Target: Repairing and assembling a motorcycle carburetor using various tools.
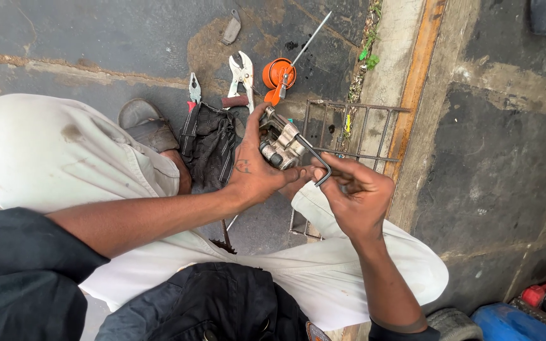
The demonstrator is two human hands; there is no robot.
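My left hand (257,167) grips a small grey metal engine part (280,144), held up above my knees. My right hand (356,192) pinches the bent end of an L-shaped hex key (314,158), whose long arm reaches into the part. Both hands meet just over a rusty wire grate (355,136) on the ground. I sit with legs in pale trousers, one sandalled foot (145,123) to the left.
On the stained concrete lie pliers (242,74), a smaller pair of pliers (194,88), a dark rag (210,142), an orange funnel-like oil can with a long rod (279,74). A blue container (507,322) and red item (541,292) sit at bottom right.
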